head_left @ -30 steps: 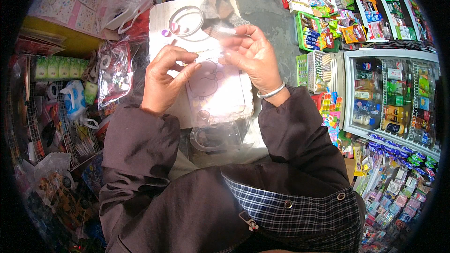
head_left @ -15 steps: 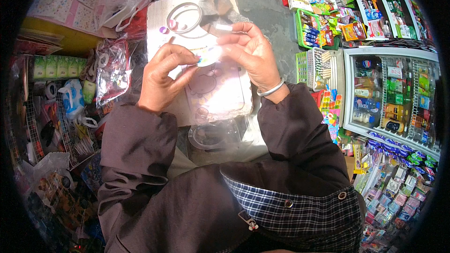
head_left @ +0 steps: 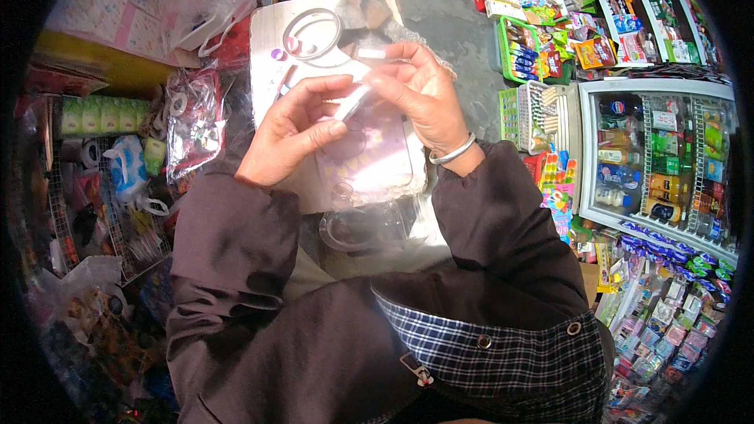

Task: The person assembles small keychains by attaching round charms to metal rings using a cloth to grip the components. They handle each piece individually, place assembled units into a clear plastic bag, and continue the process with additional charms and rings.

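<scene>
A small flat white piece (head_left: 351,102), glaring in sunlight, is tilted between my hands so that little more than its edge shows. My left hand (head_left: 292,129) closes on its near end between thumb and fingers. At its far end are the thumb and fingertips of my right hand (head_left: 425,96), closed but partly washed out by the light. A short white stick (head_left: 372,53) juts from the upper fingers of that same hand. Below them lies a pale board (head_left: 267,39) bearing a faint pink and yellow picture.
A round ring-shaped item (head_left: 339,31) with small purple and pink pieces lies on the board's far left. Clear plastic packaging (head_left: 357,228) sits at its near edge. Bagged goods and wire racks (head_left: 110,188) stand left; snack shelves and a drinks fridge (head_left: 585,149) stand right.
My left hand has turned the white piece, so its face with coloured spots no longer shows. The left fingers have opened out a little. My right hand stays nearly in place.
</scene>
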`<move>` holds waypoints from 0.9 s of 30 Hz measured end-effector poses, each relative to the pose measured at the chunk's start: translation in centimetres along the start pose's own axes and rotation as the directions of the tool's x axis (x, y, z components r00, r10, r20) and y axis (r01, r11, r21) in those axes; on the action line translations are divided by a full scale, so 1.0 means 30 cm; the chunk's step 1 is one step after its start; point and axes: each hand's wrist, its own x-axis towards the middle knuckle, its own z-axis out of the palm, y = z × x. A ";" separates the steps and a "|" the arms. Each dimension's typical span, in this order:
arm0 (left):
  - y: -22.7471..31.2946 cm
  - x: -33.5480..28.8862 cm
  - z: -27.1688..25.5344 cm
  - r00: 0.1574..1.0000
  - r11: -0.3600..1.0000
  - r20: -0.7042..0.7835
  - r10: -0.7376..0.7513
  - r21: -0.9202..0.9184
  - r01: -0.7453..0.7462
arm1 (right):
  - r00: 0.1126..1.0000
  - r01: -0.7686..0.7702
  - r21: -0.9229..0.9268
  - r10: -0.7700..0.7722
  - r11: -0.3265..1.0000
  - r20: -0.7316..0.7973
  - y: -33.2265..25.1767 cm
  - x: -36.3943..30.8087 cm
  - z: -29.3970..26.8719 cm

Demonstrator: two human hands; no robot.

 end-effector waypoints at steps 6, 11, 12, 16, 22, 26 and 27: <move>-0.024 0.024 -0.003 0.969 0.945 -0.125 -0.214 -0.277 0.173 | 0.997 -0.015 -0.078 0.009 0.997 -0.080 -0.002 0.000 -0.010; -0.033 0.032 0.006 0.936 0.937 -0.190 -0.295 -0.251 0.244 | 0.992 0.046 -0.044 -0.051 0.998 -0.120 -0.005 -0.009 -0.016; -0.032 0.034 0.009 0.935 0.938 -0.196 -0.296 -0.243 0.247 | 0.993 0.096 -0.065 -0.101 0.993 -0.065 -0.005 -0.013 -0.012; -0.025 0.037 0.021 0.934 0.944 -0.212 -0.288 -0.229 0.239 | 0.986 0.164 -0.172 -0.167 0.971 -0.008 -0.004 -0.026 0.009; -0.024 0.036 0.030 0.945 0.959 -0.173 -0.277 -0.103 0.262 | 0.993 0.108 -0.223 -0.113 0.969 -0.012 0.011 -0.021 0.023; -0.025 0.037 0.033 0.951 0.961 -0.149 -0.269 -0.110 0.255 | 0.998 0.059 -0.163 -0.061 0.985 -0.007 0.016 -0.024 0.027; -0.024 0.037 0.033 0.952 0.960 -0.147 -0.270 -0.119 0.254 | 0.998 0.054 -0.165 -0.057 0.985 -0.012 0.016 -0.025 0.028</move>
